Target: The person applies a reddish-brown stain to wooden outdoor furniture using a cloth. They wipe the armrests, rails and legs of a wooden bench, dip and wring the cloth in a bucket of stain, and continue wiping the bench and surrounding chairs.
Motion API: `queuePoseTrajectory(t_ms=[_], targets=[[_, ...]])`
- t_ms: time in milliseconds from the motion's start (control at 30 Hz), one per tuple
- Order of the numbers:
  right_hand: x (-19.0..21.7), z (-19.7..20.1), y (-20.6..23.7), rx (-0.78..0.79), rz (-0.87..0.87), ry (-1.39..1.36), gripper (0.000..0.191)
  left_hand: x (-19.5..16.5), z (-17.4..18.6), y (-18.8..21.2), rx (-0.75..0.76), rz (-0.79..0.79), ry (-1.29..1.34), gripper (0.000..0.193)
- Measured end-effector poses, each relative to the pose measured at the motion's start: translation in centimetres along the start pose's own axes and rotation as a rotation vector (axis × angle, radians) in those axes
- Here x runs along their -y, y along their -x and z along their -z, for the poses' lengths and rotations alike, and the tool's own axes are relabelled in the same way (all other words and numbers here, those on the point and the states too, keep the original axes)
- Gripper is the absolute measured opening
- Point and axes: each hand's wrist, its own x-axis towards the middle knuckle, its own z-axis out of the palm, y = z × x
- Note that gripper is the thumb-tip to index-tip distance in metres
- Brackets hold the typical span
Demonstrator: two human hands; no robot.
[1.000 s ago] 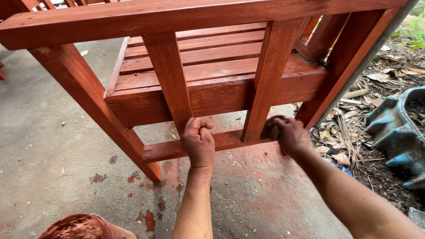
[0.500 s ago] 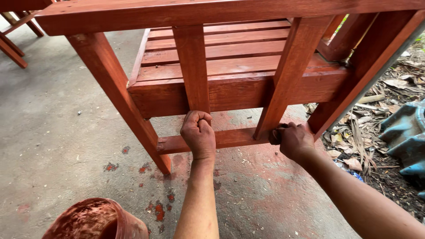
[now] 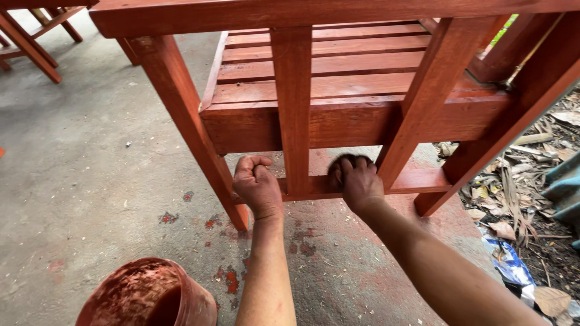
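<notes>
A red-stained wooden chair [image 3: 362, 90] with a slatted seat stands on the concrete floor in front of me. My left hand [image 3: 257, 184] is closed around the low cross rail [image 3: 423, 180], just left of a vertical slat [image 3: 293, 102]. On the same rail, right of that slat, my right hand [image 3: 357, 180] presses a small dark pad or cloth [image 3: 341, 160]. The pad is mostly hidden under my fingers.
A stain-smeared reddish pot [image 3: 148, 294] sits on the floor at the lower left. Red drips mark the concrete [image 3: 90, 157]. More red wooden furniture [image 3: 36, 36] stands at the far left. Dry leaves and litter [image 3: 519, 199] lie on the right, beside a blue-grey object [image 3: 565, 187].
The view has shifted, so the chair sits further right and the pot shows more. My right hand has slid left along the rail toward the middle slat. My left hand keeps its hold.
</notes>
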Motion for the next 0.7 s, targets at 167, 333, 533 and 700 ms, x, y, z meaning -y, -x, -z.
queuePoseTrajectory(t_ms=[167, 333, 533, 700], targets=[[2.9, -3.9, -1.8, 0.176, -0.173, -0.226, 0.038, 0.0, 2.6, -2.2, -0.073, 0.164, 0.036, 0.028], [5.7, -3.2, -0.3, 0.178, 0.055, 0.056, 0.05, -0.1, 2.8, -2.4, -0.063, 0.064, 0.002, 0.03], [2.7, 1.0, 1.1, 0.213, -0.019, 0.142, 0.037, 0.1, 3.4, -2.7, -0.077, 0.076, 0.026, 0.029], [4.2, 0.3, 1.3, 0.168, -0.036, 0.095, 0.032, -0.2, 4.8, -3.9, -0.12, 0.053, 0.035, 0.028]])
